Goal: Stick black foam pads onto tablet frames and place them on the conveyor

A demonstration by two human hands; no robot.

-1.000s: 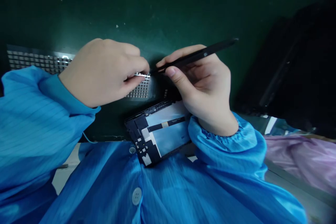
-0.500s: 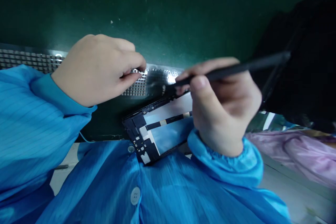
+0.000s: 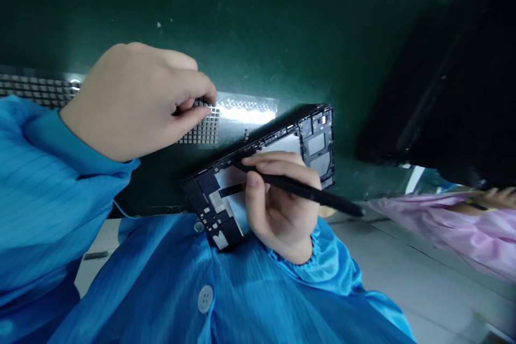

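My left hand (image 3: 137,99) is closed, its thumb and fingertips pinching the clear sheet of small dark square pads (image 3: 226,118) that lies on the green mat (image 3: 282,27). My right hand (image 3: 278,199) grips black tweezers (image 3: 298,188) like a pen, with the tip resting on the upper edge of an opened black tablet frame (image 3: 314,140). The frame lies tilted at the mat's near edge, partly under my right hand. Both wrists wear blue smock sleeves.
A large black object (image 3: 455,80) stands at the right of the mat. Beyond it, another person's pink sleeve (image 3: 451,236) and hand show at the right edge. Pale floor lies below the bench edge.
My right hand has come down from the pad sheet toward me and now sets the tweezers' tip on the tablet frame. The left hand has kept its pinch on the sheet.
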